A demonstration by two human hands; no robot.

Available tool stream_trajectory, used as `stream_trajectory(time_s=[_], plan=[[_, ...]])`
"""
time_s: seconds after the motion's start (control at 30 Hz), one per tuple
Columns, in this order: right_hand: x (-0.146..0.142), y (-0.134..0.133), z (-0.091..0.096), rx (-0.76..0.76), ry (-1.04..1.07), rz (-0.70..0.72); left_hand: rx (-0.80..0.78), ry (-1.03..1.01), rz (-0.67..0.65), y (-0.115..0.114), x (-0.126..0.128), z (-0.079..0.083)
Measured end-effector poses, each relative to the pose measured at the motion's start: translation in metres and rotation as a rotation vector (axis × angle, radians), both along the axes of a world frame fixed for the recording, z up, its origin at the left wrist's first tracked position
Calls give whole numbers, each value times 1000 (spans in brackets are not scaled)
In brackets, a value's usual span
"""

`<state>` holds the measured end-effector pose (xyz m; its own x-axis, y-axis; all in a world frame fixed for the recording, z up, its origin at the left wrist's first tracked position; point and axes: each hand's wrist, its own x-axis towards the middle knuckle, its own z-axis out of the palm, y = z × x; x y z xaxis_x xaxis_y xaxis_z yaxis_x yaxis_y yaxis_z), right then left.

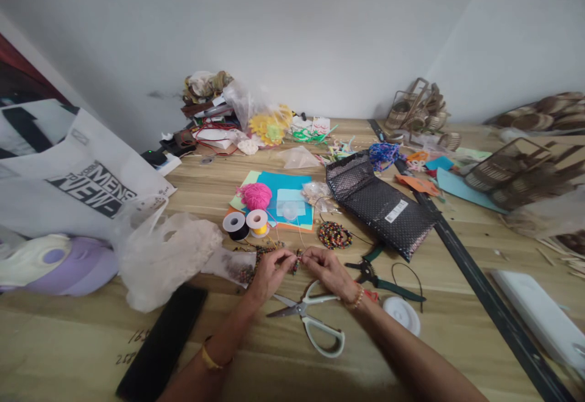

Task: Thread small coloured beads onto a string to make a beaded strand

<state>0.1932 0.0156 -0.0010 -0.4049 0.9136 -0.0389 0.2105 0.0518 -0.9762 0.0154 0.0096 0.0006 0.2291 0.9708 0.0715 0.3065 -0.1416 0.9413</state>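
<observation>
Head view: both hands meet over the near middle of the wooden table [256, 365], fingertips almost together. The left hand [273, 273] is bent inward, thumb and forefinger pressed on one end of what looks like a thin cord [299, 257]; the right hand [327, 269] pinches it from the other side. Small dark, multicoloured beads [295, 266] hang just below the fingertips, between the two hands. The cord is too small and blurred for me to say whether it is looped, knotted or simply held straight.

For good work here, I would judge that light, even tension matters most: a firm pinch close to the beads on both sides, the short length between them taut, the wrists low so the fingers can make small movements. A slack grip could let beads slide off a loose end.

Scissors [298, 309] lie with blades apart just below the hands, tips pointing toward the left forearm, one loop beside the right wrist; turning them away would be safer. The clear bag of beads [235, 266] sits beside the left hand, a coil of strung beads [334, 235] beyond the right, and green-handled pliers [367, 272] near the right wrist, so elbows are best moved gently.
</observation>
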Motion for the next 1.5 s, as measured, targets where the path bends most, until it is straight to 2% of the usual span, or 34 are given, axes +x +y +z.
stream_trajectory(time_s=[0.2, 0.47, 0.73, 0.97, 1.17, 1.5], plan=[[0, 0, 1, 17, -30, 25, -113, -155, -1, 3, 0, -1], [-1, 0, -1, -1, 17, 53, 18, -268, 37, 3, 1, 6], [-3, -1, 1, -24, 35, 61, -81, -354, -44, -2, 2, 12], [-2, -1, 3, -14, 51, 90, -113, -300, -50, 0, -1, 15], [1, -2, 1, -76, 51, 104, -116, -298, -65, 2, -2, 14], [2, -1, -3, -31, 1, 98, -149, -281, -73, 5, -4, 9]])
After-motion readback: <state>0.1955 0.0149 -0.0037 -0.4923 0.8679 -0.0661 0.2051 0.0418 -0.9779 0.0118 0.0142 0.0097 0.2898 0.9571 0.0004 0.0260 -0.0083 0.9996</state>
